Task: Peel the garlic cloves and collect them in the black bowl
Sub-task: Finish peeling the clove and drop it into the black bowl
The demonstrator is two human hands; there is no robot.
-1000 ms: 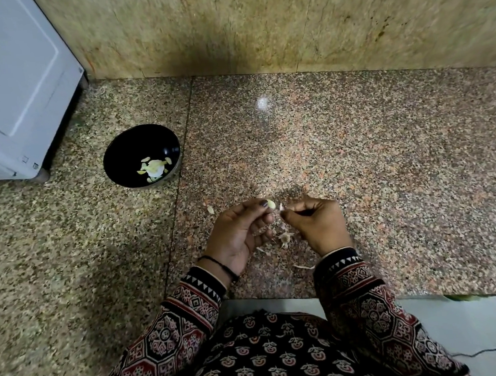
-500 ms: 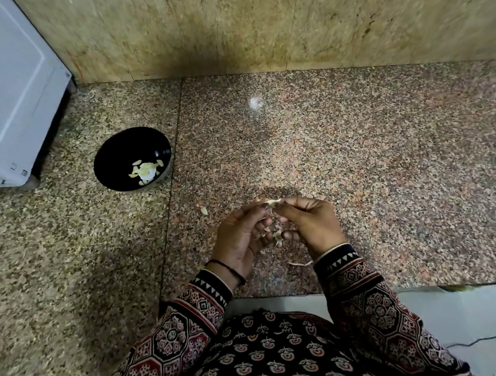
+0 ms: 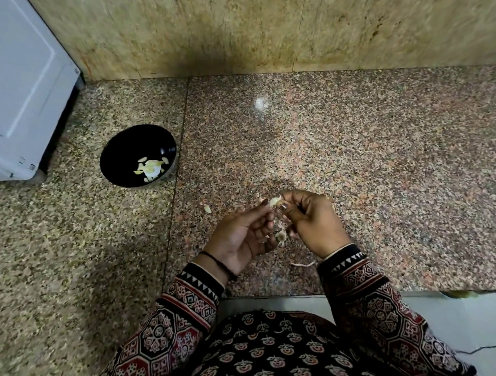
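The left hand (image 3: 242,240) and right hand (image 3: 314,224) both pinch one garlic clove (image 3: 274,201) in curled fingers, well right of the black bowl (image 3: 127,148). A hard pull could flick it onto the worktop (image 3: 359,162).

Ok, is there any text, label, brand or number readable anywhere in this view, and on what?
None can be read.
On the white appliance: two tiny marks near its lower corner, too small to read.
On the black bowl and the granite counter: no lettering visible.
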